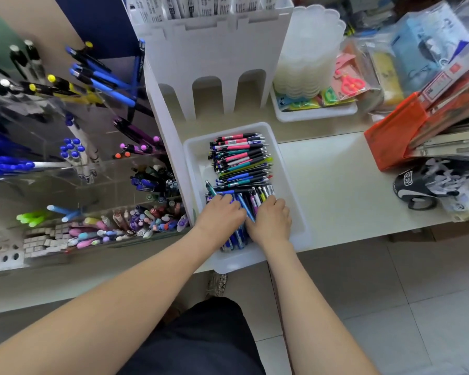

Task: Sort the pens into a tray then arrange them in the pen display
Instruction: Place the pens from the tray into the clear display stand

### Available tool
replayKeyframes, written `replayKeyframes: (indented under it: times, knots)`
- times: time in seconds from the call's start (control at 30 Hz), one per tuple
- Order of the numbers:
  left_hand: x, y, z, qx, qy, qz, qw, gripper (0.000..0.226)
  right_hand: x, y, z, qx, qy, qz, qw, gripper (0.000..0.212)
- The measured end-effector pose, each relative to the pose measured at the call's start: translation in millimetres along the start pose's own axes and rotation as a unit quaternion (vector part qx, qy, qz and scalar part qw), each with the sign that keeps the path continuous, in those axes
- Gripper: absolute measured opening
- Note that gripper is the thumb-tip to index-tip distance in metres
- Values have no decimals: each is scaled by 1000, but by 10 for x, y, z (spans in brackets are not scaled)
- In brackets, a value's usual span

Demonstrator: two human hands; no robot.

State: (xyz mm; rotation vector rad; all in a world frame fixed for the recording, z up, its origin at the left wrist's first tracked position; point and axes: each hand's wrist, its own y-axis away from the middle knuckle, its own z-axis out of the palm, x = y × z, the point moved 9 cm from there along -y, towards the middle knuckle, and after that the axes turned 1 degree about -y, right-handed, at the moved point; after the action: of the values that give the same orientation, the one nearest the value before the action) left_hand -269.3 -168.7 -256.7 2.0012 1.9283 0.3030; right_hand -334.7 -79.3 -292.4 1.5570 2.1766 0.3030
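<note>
Left hand (220,215), right hand (271,218) in tray (288,171); fingers (226,198) curled, seemingly gripping pens (240,161).

Both bare forearms extend forward, converging. Left hand (222,216) and right hand (272,221) lie palm down, side by side, nearly touching, fingers curled downward; fingertips hidden, grip not determinable.

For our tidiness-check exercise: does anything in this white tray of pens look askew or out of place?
Yes. In the white plastic tray, the far multicoloured pens lie stacked crosswise, but one teal pen by the left hand lies slanted to them. The tray's near end also seems to overhang the pale table's front edge.
</note>
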Motion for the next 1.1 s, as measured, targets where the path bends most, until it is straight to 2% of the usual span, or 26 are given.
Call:
replayKeyframes:
  times: [0.13,0.23,0.3,0.37,0.5,0.57,0.63,0.67,0.83,0.9,0.97,1.03,1.07,1.1]
  knots:
    - [161,114,66,-7,80,74,994,41,-16,-41,64,-23,18,-23,999,58]
    - [192,208,82,30,110,105,988,37,-90,-22,18,-31,30,-31,999,47]
    - [97,226,99,31,117,63,991,36,-141,-1,-13,-36,32,-32,998,43]
    - [1,262,69,35,123,10,992,35,-132,1,-22,-41,-7,-7,999,52]
    - [-80,317,109,-5,187,-47,981,35,-87,22,-45,-63,-58,36,996,52]
    - [-124,338,144,-17,255,-77,964,41,-74,43,-116,-83,-72,39,993,45]
    - [-172,358,123,-17,327,-111,938,47,-28,68,-232,-98,-85,48,990,23]
    - [-195,371,88,-14,356,-125,926,49,-2,90,-287,-113,-89,54,988,19]
    - [-282,459,-96,-16,463,-172,869,48,114,283,-560,-196,-135,80,968,14]
    - [-333,495,-190,-10,506,-196,840,39,93,356,-686,-189,-167,69,965,14]
    - [-368,527,-270,2,573,-216,791,29,-54,417,-808,-161,-217,20,963,15]
    - [-382,559,-352,-1,687,-228,690,46,-298,526,-938,-127,-267,-47,954,20]
    - [-361,574,-403,-11,744,-227,629,55,-433,600,-986,-117,-289,-77,947,32]
    - [-341,589,-486,-14,785,-216,580,54,-568,681,-1039,-106,-303,-106,941,43]
